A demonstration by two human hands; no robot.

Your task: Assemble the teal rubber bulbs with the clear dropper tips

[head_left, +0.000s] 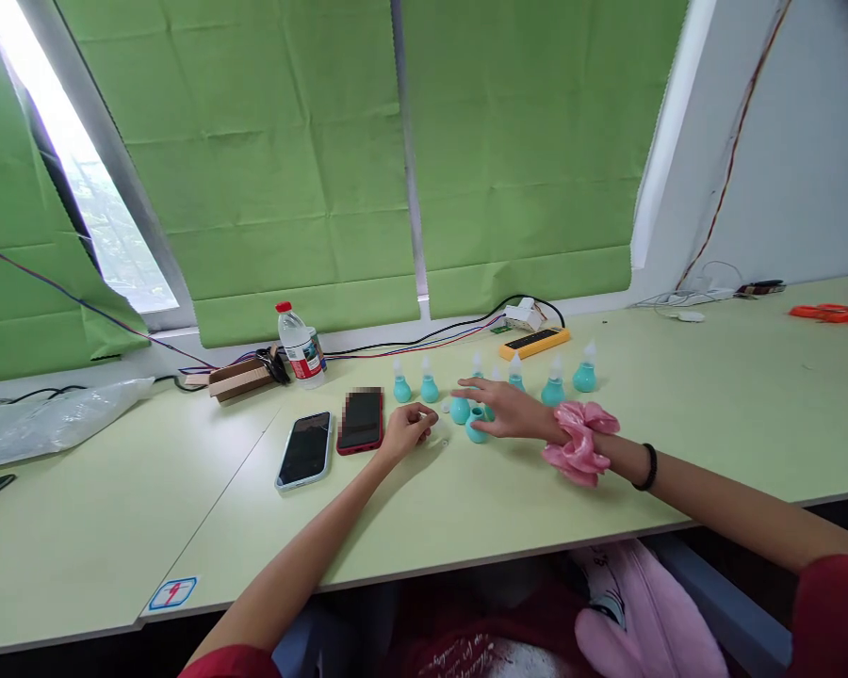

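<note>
Several small teal squeeze bulbs with clear pointed tips stand on the pale table, among them one bulb (585, 377) at the right and another (402, 389) at the left. My right hand (509, 410) reaches over the middle of the group, fingers spread, and partly hides some bulbs. Just below its fingers is a teal bulb with an open mouth (476, 428) and no tip. Left of it, my left hand (408, 431) rests low over the table with fingers curled together; whatever they pinch is too small to make out. A pink scrunchie (580, 443) circles my right wrist.
Two phones, one light-cased (305, 450) and one red-cased (360, 420), lie left of my left hand. Behind stand a water bottle (301, 350), an open cardboard box (244, 379) and a yellow power strip (535, 343) with cables. Orange-handled scissors (830, 313) lie far right.
</note>
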